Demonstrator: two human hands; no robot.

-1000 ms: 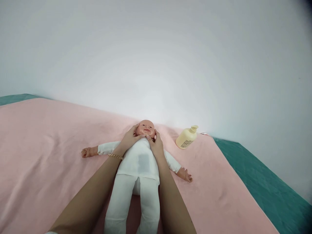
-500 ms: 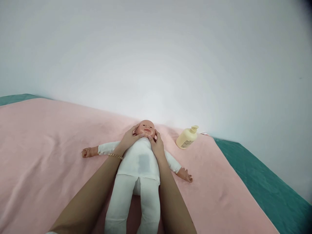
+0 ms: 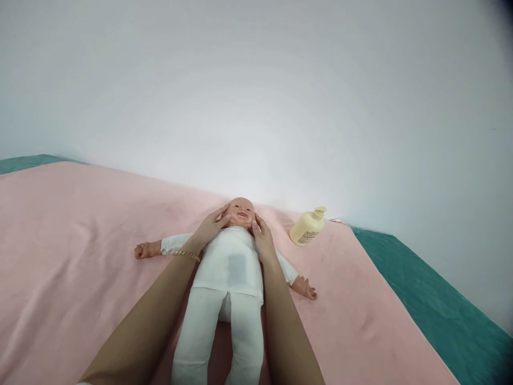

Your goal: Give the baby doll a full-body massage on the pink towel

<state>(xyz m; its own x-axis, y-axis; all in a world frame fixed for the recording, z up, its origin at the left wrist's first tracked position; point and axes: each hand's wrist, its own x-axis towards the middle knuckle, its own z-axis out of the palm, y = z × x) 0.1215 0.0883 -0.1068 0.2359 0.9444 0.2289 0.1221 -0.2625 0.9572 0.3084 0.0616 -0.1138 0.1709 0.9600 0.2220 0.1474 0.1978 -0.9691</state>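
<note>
A baby doll (image 3: 230, 259) in white cloth lies on its back with its arms spread wide and its head at the far end. My left hand (image 3: 214, 224), with a gold bracelet above the wrist, rests along one side of the doll's head, its thumb on the cheek. Against the opposite cheek lies my right hand (image 3: 262, 236), fingers extended and thumb near the jaw. Both hands are open, touching the head from its two sides without closing round it. The fingertips beside the head are partly hidden.
A pale yellow pump bottle (image 3: 308, 228) stands to the right of the doll's head. Under everything spreads a pink blanket (image 3: 92, 214) over a green cover (image 3: 433, 289). A white wall (image 3: 256, 96) rises behind.
Both thumbs have slid outward from the doll's chin towards its cheeks, and the hands have moved slightly apart. The doll and the bottle are where they were.
</note>
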